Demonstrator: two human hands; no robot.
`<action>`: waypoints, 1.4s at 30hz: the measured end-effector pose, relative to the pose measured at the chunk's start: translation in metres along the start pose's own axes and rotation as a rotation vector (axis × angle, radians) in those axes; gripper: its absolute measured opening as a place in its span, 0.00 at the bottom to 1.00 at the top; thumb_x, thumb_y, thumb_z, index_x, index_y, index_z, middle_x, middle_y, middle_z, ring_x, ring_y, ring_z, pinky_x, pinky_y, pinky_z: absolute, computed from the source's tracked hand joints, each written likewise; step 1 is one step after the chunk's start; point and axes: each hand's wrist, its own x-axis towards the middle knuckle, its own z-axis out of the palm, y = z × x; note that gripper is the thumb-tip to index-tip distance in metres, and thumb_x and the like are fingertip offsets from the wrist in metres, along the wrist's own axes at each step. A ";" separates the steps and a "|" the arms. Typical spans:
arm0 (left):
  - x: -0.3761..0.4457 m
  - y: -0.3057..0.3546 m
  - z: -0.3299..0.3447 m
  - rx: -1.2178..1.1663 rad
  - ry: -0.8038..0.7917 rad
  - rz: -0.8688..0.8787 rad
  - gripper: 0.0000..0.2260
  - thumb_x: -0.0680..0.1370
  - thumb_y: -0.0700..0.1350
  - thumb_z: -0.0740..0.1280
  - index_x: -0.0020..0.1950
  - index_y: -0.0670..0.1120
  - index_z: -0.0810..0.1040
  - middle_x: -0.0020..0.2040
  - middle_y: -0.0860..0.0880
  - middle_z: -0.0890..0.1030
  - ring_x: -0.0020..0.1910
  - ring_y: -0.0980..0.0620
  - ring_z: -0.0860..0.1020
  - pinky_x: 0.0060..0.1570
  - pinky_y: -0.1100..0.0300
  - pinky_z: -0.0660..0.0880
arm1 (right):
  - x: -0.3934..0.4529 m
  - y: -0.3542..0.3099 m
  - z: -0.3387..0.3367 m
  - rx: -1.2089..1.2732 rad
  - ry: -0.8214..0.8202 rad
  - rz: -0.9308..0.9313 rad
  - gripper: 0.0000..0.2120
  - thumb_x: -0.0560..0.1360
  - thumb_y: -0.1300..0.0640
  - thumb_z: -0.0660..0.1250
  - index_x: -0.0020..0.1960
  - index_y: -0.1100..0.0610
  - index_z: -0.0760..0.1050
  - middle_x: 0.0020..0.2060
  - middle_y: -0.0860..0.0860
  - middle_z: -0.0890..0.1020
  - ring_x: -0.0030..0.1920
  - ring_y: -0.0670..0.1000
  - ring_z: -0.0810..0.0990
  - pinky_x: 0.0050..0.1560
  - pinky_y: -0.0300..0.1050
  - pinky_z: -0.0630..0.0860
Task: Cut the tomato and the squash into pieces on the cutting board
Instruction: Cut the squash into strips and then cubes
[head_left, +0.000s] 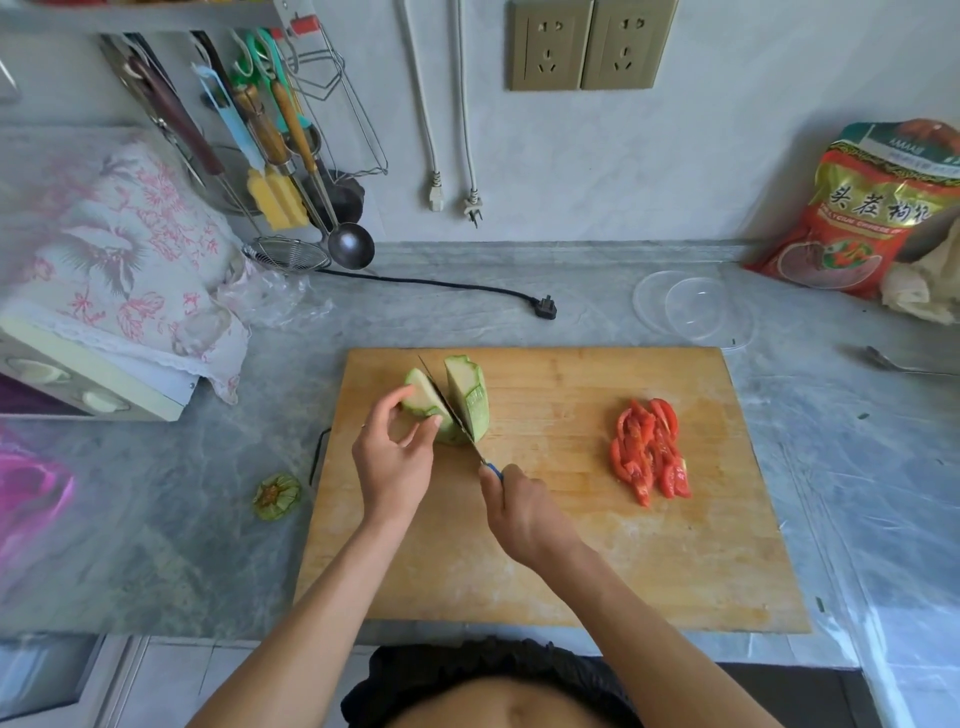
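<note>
Her right hand (519, 512) grips a blue-handled knife (452, 410) splitting the pale green squash (467, 397); left hand (393, 457), fingers curved, steadies one half on the wooden cutting board (571, 561).

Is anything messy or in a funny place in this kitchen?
A little. The cut-off squash end lies on the counter, left of the cutting board. A black plug lies loose on the counter behind the board, and two white plugs dangle unplugged on the wall.
</note>
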 end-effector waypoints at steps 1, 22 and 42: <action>0.001 -0.003 -0.003 -0.031 -0.004 -0.015 0.19 0.73 0.33 0.74 0.61 0.46 0.78 0.59 0.50 0.80 0.62 0.55 0.77 0.49 0.78 0.71 | 0.001 -0.002 -0.003 0.022 -0.003 0.003 0.18 0.83 0.44 0.49 0.46 0.57 0.64 0.33 0.50 0.69 0.30 0.50 0.67 0.27 0.37 0.58; 0.043 -0.045 -0.079 -0.166 -0.083 -0.690 0.08 0.76 0.38 0.71 0.52 0.43 0.75 0.56 0.39 0.81 0.54 0.41 0.81 0.49 0.47 0.80 | -0.012 -0.042 -0.037 0.232 0.128 -0.188 0.25 0.82 0.43 0.51 0.41 0.63 0.71 0.31 0.56 0.76 0.35 0.58 0.74 0.40 0.51 0.70; 0.062 -0.037 -0.078 0.858 -0.456 0.637 0.20 0.69 0.33 0.76 0.60 0.43 0.82 0.58 0.45 0.82 0.51 0.41 0.82 0.40 0.46 0.82 | -0.038 -0.045 -0.035 0.176 0.159 -0.108 0.24 0.82 0.45 0.53 0.40 0.64 0.70 0.28 0.53 0.72 0.29 0.50 0.66 0.32 0.45 0.64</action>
